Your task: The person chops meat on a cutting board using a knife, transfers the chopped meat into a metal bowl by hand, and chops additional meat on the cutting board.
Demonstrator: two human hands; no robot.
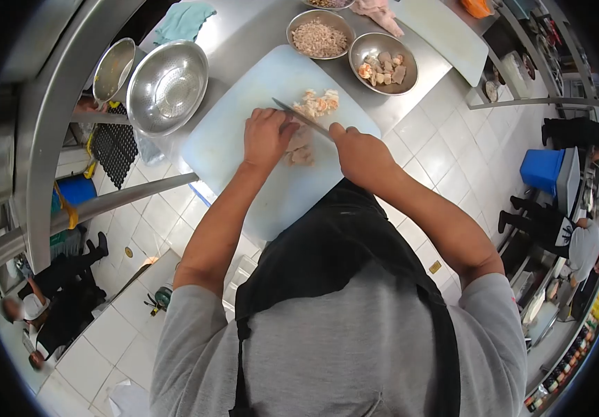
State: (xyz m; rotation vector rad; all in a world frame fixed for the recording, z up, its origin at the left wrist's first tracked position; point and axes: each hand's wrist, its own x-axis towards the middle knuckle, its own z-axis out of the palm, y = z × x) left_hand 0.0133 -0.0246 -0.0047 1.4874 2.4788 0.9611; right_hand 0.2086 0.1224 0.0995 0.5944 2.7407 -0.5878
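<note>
My right hand [363, 157] is wrapped round the handle of a kitchen knife [299, 115], whose blade points up and left over a white cutting board [223, 139]. My left hand [266, 139] lies just left of the blade, its fingers curled and pressed onto a pale piece of meat [299, 146]; its fingertips are partly hidden. More of that pale meat lies below the blade, between my hands. Beyond the blade sits a small heap of chopped white and orange pieces [319, 103].
Behind the board stand a metal bowl of finely diced food [321, 36] and a metal bowl of larger chunks [383, 64]. A large metal colander [168, 87] is at the left, near a green cloth [184, 22]. Other people work at both sides.
</note>
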